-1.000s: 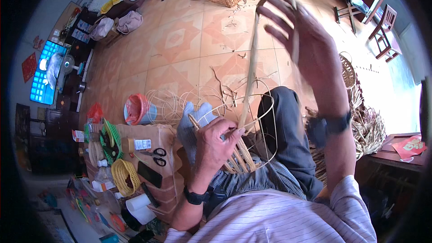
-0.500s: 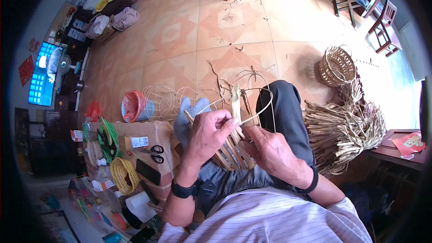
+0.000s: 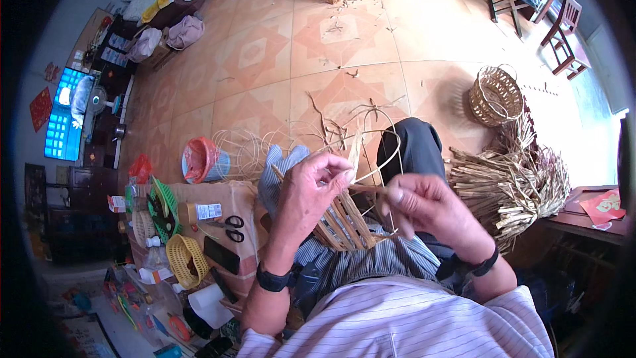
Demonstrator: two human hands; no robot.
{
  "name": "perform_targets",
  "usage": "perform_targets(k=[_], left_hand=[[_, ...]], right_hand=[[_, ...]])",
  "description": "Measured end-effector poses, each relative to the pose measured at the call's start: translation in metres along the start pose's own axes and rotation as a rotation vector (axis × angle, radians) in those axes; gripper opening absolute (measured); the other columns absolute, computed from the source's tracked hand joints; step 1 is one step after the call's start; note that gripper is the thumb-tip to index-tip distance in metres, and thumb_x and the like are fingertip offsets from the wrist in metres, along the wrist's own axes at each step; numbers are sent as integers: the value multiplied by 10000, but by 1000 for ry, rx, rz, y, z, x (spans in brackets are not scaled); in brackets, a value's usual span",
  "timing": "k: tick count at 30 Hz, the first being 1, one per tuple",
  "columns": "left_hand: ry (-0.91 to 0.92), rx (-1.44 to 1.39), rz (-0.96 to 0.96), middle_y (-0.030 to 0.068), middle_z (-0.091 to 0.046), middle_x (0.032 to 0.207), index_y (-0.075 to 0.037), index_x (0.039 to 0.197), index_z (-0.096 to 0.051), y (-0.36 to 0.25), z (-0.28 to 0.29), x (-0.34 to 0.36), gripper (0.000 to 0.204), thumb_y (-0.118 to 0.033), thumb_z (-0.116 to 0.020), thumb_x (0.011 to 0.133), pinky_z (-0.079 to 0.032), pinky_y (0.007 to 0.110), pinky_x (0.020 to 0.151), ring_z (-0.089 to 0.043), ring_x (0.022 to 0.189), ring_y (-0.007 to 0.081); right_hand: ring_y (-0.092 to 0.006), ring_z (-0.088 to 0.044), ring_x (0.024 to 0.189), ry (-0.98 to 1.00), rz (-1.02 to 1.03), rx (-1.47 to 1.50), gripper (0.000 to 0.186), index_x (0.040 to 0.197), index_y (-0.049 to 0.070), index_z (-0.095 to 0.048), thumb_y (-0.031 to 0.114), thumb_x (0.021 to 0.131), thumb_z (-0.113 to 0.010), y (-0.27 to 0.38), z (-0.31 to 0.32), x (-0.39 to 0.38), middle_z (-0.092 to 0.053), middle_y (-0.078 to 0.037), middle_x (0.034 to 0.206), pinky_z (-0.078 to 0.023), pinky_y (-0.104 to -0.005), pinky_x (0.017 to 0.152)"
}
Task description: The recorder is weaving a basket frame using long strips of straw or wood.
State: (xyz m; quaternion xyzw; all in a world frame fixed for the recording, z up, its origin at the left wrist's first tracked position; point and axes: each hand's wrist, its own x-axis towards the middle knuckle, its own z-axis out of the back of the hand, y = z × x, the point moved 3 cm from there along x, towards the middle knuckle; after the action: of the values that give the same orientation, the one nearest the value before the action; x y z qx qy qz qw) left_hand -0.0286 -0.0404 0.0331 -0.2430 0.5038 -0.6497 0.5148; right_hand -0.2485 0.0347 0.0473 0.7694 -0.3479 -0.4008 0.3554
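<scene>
A half-woven piece of flat bamboo strips (image 3: pixel 344 222) rests on my lap, its slats fanned toward me. My left hand (image 3: pixel 311 192) pinches a thin strip at the upper edge of the weave. My right hand (image 3: pixel 424 205) grips another thin strip beside it, fingers closed. Thin curved strips (image 3: pixel 387 139) loop up from the piece over my dark trouser knee (image 3: pixel 414 149). Both wrists wear dark bands.
A heap of cut bamboo strips (image 3: pixel 513 182) lies at my right, a round woven basket (image 3: pixel 495 95) beyond it. At my left a low table (image 3: pixel 248 195) holds scissors (image 3: pixel 228 225), a phone, a yellow basket (image 3: pixel 185 260). A red bucket (image 3: pixel 199 159) stands on the tiled floor.
My right hand came down from high overhead, where it was pulling a long strip, to the weave on my lap. My left hand stayed at the weave.
</scene>
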Motion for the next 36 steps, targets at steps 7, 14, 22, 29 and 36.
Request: perform_targets(k=[7,14,22,29,36], left_hand=[[27,270,-240,153,-730,1015,6,1077,-716,-9,1,-8,286,-275,-692,1028,-551,390,794,-724,874,318],[131,302,-143,185,-761,988,-23,1118,-703,-4,2,-9,320,-317,-714,991,-561,449,780,-739,910,378],[184,268,-108,187,-763,990,-15,1122,-692,-11,3,-7,285,-273,-678,1003,-561,448,787,-745,924,372],[167,278,-113,188,-755,983,-19,1135,-685,-6,1,-8,293,-282,-659,1008,-556,437,805,-742,935,370],[131,252,-143,194,-753,973,-24,1133,-695,-4,-4,-11,289,-284,-658,1012,-563,421,785,-751,921,357]], right_hand=[[-65,-413,471,90,391,450,358,1242,47,-661,342,1147,-482,53,24,52,-572,32,642,-302,-202,474],[-201,-712,739,-225,278,-160,210,1170,73,-658,263,1093,-611,-2,27,39,-703,-49,896,-506,-298,588],[-372,-729,780,-379,550,-1009,271,1197,54,-630,111,953,-732,-40,-21,21,-709,-142,960,-570,-461,614],[-434,-672,751,-312,563,-859,141,963,17,-577,90,973,-697,-53,-16,25,-638,-200,809,-518,-489,619],[-384,-587,653,-308,442,-712,186,923,5,-588,127,1009,-699,-50,-2,19,-579,-196,754,-487,-443,612]])
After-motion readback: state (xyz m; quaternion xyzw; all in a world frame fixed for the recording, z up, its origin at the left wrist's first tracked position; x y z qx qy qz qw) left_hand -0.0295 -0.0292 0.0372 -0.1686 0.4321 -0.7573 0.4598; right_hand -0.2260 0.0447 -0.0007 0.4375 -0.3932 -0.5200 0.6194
